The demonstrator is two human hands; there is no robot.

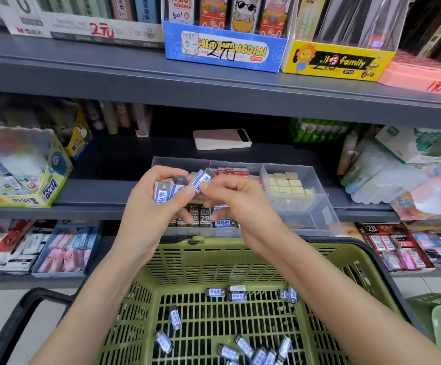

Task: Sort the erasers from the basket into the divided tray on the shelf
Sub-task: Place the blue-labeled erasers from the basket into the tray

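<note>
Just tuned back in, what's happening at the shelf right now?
A person is sorting erasers. The left hand grips a small stack of blue-and-white erasers while the right hand pinches a single eraser beside them, both held above the divided tray on the shelf. More loose erasers lie in the green basket below, so the job is partly done.

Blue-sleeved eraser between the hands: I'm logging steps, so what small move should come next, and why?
Probably the right hand lowers the blue-sleeved eraser it pinches into the divided tray's near compartment, beside the matching eraser lying there. The left hand grips spare erasers of that kind, and the basket holds many more.
</note>
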